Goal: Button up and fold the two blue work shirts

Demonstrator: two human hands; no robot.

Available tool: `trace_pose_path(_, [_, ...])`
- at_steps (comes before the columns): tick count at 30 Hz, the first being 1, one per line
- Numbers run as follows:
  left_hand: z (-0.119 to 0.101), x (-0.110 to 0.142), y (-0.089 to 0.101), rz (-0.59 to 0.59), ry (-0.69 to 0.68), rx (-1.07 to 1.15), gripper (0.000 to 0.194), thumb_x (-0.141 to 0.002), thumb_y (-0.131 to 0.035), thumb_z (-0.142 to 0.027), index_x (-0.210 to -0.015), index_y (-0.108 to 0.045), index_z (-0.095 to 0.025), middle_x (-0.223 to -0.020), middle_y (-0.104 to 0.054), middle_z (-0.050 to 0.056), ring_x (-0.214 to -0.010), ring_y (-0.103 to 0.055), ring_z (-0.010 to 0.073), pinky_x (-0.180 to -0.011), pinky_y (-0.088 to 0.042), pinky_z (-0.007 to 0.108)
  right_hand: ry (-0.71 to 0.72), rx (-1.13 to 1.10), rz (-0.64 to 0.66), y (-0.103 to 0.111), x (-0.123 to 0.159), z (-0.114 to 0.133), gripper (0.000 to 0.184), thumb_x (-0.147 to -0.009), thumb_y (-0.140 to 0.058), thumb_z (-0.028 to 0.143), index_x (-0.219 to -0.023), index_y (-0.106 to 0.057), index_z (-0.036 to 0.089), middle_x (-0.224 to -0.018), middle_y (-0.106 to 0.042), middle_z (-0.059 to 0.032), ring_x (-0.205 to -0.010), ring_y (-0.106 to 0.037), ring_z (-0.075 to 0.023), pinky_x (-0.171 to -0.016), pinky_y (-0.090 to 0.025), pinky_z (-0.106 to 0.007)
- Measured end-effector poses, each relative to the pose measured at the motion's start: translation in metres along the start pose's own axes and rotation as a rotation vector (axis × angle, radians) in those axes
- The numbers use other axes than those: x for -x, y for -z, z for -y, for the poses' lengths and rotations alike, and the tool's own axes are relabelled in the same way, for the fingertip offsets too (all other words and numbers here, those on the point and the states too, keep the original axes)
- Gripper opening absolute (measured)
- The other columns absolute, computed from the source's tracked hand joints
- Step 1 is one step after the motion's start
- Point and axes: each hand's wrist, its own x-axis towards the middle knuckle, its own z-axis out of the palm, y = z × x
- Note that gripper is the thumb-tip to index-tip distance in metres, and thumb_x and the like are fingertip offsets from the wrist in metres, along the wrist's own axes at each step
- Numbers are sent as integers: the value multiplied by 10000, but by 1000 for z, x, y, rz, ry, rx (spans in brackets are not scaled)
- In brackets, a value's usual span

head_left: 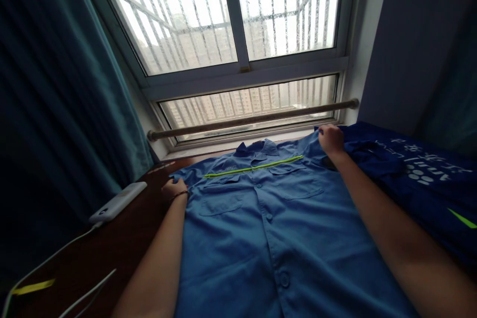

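A blue button-up work shirt (268, 228) with a neon yellow stripe across the chest lies face up on a dark wooden surface (122, 243), collar toward the window. My left hand (173, 190) is closed on the shirt's left shoulder edge. My right hand (331, 139) is closed on the fabric at the right shoulder, close to the window sill. Both arms stretch forward along the shirt's sides.
A darker blue garment with white print (417, 174) lies at the right, partly under the shirt's edge. A white power bank (118, 202) with white cables (55, 258) sits at the left. A teal curtain (63, 89) hangs left; a rail (253, 119) runs below the window.
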Motion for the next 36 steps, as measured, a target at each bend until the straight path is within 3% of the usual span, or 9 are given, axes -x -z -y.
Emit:
trace_pose_path(2, [-2, 1, 0, -51, 22, -32, 257, -696, -468, -237, -833, -643, -109, -565, -601, 82, -632, -580, 236, -568, -419, 307, 209, -84, 125, 3, 6, 30, 278, -772, -437, 141, -959, -642, 129, -1009, -607, -123, -987, -521, -236, -881, -368, -317])
trace_pose_path(7, [-4, 3, 3, -152, 46, -89, 318, -726, -477, -303, -963, -620, -147, -852, -594, 123, -792, -543, 253, -653, -406, 335, 570, -532, 908, -1, 24, 84, 285, -698, -578, 228, -968, -637, 158, -841, -664, -30, -722, -605, -153, -664, -464, -231])
trace_pose_path(13, [-9, 20, 4, -247, -192, -308, 276, -742, -476, -367, -895, -641, -207, -1060, -507, 105, -979, -419, 290, -750, -337, 407, 288, -268, 362, -29, 31, 64, 327, -846, -379, 301, -1058, -586, 164, -1015, -623, -66, -936, -557, -171, -821, -408, -261])
trace_pose_path(18, [-23, 22, 6, -101, -279, -466, 303, -796, -394, -337, -915, -618, -171, -871, -602, 147, -883, -501, 299, -701, -350, 426, 300, 11, 509, -68, 60, 36, 495, -805, -398, 514, -1195, -489, 222, -1267, -453, -66, -1143, -383, -286, -931, -302, -429])
trace_pose_path(23, [-70, 21, 19, -52, -381, -346, 348, -813, -368, -358, -983, -607, -171, -879, -630, 153, -839, -563, 302, -675, -396, 399, 282, 141, 568, -82, 68, 32, 560, -822, -257, 582, -1252, -412, 259, -1334, -364, -53, -1189, -293, -304, -936, -238, -491])
trace_pose_path(25, [-94, 27, 23, 130, -508, -148, 381, -801, -394, -409, -1018, -595, -169, -943, -633, 117, -826, -574, 253, -686, -419, 343, 289, 155, 563, -83, 66, 32, 560, -823, -248, 584, -1252, -411, 262, -1334, -364, -49, -1184, -294, -299, -933, -242, -480])
trace_pose_path(28, [-117, 37, 22, 723, -556, 104, 545, -776, -356, -555, -1026, -592, -132, -925, -647, 94, -648, -589, 179, -594, -451, 277, 297, 148, 548, -83, 66, 32, 548, -825, -260, 573, -1239, -427, 256, -1323, -378, -52, -1176, -302, -297, -928, -251, -467])
trace_pose_path(30, [-119, 41, 13, 879, -549, 145, 620, -780, -279, -602, -1037, -582, -127, -921, -649, 95, -610, -591, 172, -586, -460, 286, 302, 143, 546, -84, 66, 31, 544, -826, -263, 569, -1236, -432, 254, -1318, -384, -56, -1174, -304, -295, -925, -254, -461])
trace_pose_path(36, [-66, 43, -33, 535, -744, -210, 443, -790, -401, -488, -1119, -531, -221, -1247, -479, 59, -1154, -398, 230, -967, -284, 360, 309, 137, 543, -84, 67, 31, 551, -827, -248, 576, -1225, -444, 251, -1309, -393, -53, -1167, -304, -301, -923, -255, -463])
